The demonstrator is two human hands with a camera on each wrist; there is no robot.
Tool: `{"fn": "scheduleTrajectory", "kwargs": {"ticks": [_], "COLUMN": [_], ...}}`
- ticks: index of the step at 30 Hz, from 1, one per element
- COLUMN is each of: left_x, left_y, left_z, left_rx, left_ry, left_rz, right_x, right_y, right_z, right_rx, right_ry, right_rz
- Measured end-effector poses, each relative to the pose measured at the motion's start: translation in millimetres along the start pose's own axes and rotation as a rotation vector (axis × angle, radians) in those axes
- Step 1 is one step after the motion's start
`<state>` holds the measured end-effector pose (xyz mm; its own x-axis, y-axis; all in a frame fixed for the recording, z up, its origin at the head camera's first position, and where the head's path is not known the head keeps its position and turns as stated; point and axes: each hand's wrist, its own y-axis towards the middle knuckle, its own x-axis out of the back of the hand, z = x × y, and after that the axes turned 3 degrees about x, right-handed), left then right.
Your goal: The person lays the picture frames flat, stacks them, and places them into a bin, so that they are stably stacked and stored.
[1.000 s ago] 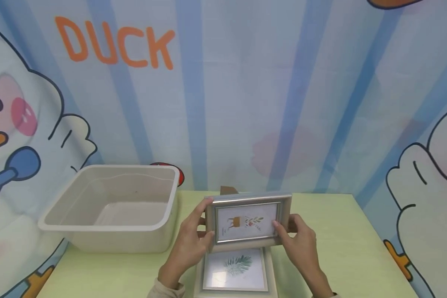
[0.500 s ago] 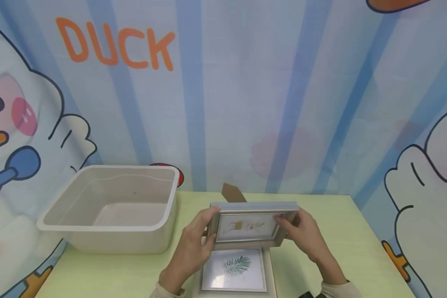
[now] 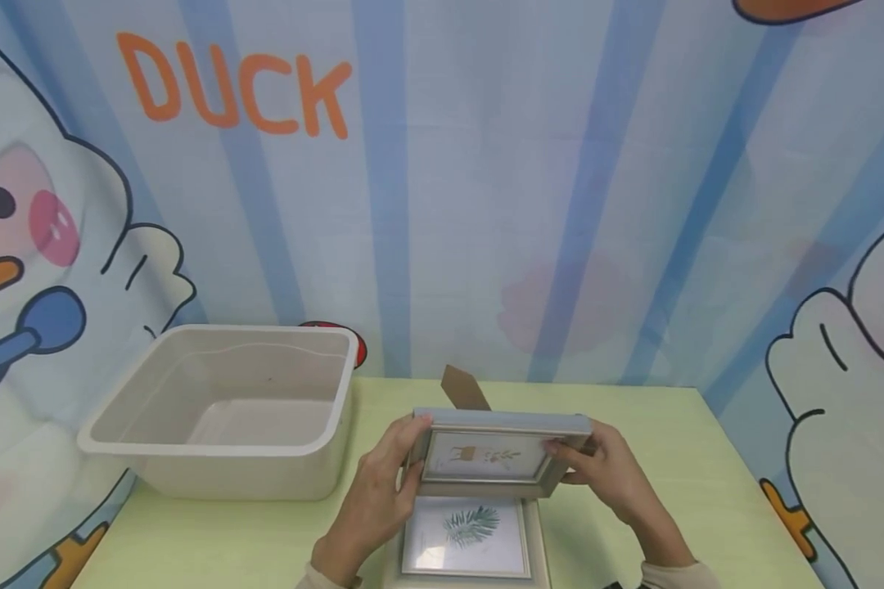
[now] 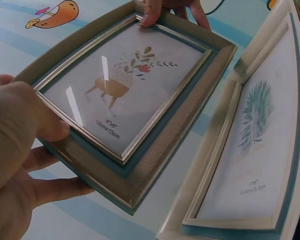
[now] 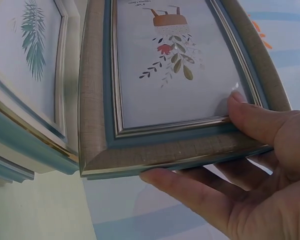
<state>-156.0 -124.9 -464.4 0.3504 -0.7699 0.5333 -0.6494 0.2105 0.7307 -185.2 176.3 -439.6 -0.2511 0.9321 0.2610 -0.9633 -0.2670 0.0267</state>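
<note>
Between both hands, a picture frame (image 3: 479, 456) with a print of an orange pot and a leafy sprig is held sideways, its face tilted. My left hand (image 3: 372, 499) grips its left end, thumb on the front edge in the left wrist view and fingers beneath. The right hand (image 3: 611, 474) grips the opposite end; its thumb presses the pane while the fingers curl behind, as the right wrist view (image 5: 270, 165) shows. A brown flap (image 3: 464, 388) juts up behind the top edge. Below lies a cream frame (image 3: 466, 540) with a green leaf print, partly covered by the held one.
A pale plastic bin (image 3: 217, 474) stands on the left of the light green table (image 3: 656, 458). More frame edges (image 5: 12, 167) show stacked under the leaf-print frame. Behind the table hangs a blue striped cloth (image 3: 457, 204) with duck drawings.
The held frame has tipped so its top edge turns toward the camera and its face looks narrower. It has also sunk slightly, both hands moving with it. More of the brown flap shows.
</note>
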Motion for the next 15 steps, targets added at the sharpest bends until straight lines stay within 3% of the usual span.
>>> {"fn": "scheduleTrajectory", "kwargs": {"ticks": [6, 15], "left_x": [1.1, 10.5], "left_y": [-0.4, 0.6], "left_z": [5.2, 9.8], "left_rx": [-0.023, 0.052], "left_ry": [-0.030, -0.225], "left_rz": [0.002, 0.129], "right_x": [-4.9, -21.8], "right_y": [-3.7, -17.7], "right_z": [-2.1, -6.9], "right_rx": [0.026, 0.157], "right_ry": [-0.015, -0.220], "right_rz": [-0.067, -0.258]}}
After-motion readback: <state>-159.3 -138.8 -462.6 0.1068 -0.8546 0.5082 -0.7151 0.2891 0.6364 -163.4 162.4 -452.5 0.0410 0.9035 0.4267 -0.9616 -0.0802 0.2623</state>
